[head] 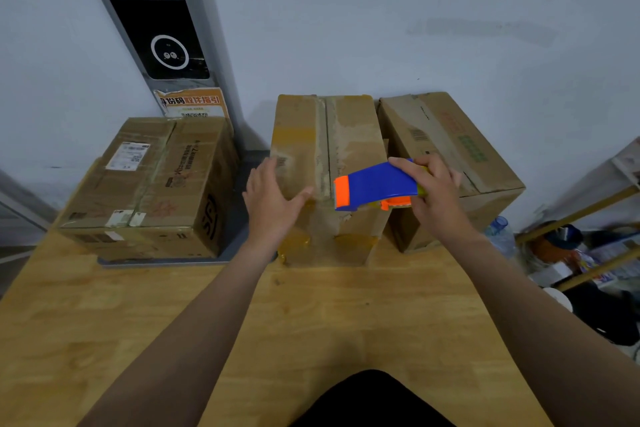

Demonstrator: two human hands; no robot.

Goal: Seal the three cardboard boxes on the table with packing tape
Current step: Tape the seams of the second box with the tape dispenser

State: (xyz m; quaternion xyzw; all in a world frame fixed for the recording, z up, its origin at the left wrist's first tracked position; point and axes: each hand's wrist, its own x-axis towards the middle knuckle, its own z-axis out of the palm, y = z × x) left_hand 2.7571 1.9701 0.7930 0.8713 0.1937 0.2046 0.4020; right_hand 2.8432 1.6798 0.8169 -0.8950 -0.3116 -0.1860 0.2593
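Note:
Three cardboard boxes stand at the far side of the wooden table (311,315): a left box (145,184) with a white label, a tall middle box (329,135) with a centre seam, and a right box (450,142). My left hand (273,201) lies flat, fingers apart, on the near left top corner of the middle box. My right hand (433,194) grips a blue and orange tape dispenser (374,187), whose orange end rests on the middle box's seam near the front edge.
A dark panel (152,10) with an orange notice leans on the wall behind the left box. To the right of the table stands a yellow-framed shelf (588,253) with clutter and a plastic bottle (498,232).

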